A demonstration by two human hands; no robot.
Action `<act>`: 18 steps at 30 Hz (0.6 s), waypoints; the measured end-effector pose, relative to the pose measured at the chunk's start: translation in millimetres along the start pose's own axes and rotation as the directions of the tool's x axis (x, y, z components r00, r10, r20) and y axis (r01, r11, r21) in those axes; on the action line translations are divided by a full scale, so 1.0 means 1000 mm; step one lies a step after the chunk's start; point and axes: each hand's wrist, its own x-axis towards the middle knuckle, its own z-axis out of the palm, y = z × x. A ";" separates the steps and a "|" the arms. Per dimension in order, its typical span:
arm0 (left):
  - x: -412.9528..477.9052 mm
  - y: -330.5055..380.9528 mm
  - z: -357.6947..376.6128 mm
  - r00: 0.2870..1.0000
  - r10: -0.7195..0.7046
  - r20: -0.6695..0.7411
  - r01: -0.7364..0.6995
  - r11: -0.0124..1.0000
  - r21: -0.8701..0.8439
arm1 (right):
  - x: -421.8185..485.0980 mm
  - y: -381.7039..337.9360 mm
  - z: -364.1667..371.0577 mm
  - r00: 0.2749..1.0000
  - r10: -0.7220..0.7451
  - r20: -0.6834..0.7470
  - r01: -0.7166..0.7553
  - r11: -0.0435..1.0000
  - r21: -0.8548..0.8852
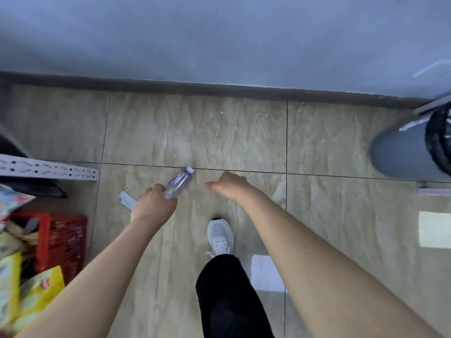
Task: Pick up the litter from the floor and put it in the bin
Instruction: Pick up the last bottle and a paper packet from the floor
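Note:
My left hand [153, 203] is closed around the base of a clear plastic bottle [179, 182] with a purple label and white cap, held above the tiled floor with the cap pointing away. My right hand [228, 185] hangs empty beside it, fingers loosely curled, thumb pointing left. A small white scrap of paper [127, 200] shows just left of my left hand; whether it lies on the floor or is held I cannot tell. The grey bin [402, 152] with a black liner stands at the right edge by the wall.
A white paper sheet [267, 273] lies on the floor by my leg, and a pale yellow sheet [434, 229] lies at the right. A red basket [62, 240] and colourful packets [14, 289] crowd the left, under a white perforated shelf rail [48, 169]. My white shoe [219, 236] steps forward.

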 end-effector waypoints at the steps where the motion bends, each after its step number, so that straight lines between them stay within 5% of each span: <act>1: 0.010 -0.011 0.002 1.000 -0.019 0.014 0.019 1.000 0.002 | 0.012 -0.006 0.014 1.000 0.016 0.005 -0.017 0.999 0.049; 10: 0.137 -0.121 0.067 0.989 -0.148 0.015 0.148 0.980 -0.129 | 0.150 -0.046 0.161 0.985 0.175 0.001 -0.157 0.884 0.440; 18: 0.243 -0.229 0.158 0.917 -0.400 0.002 0.365 0.835 -0.411 | 0.272 -0.071 0.266 0.933 0.356 -0.050 -0.175 0.571 0.802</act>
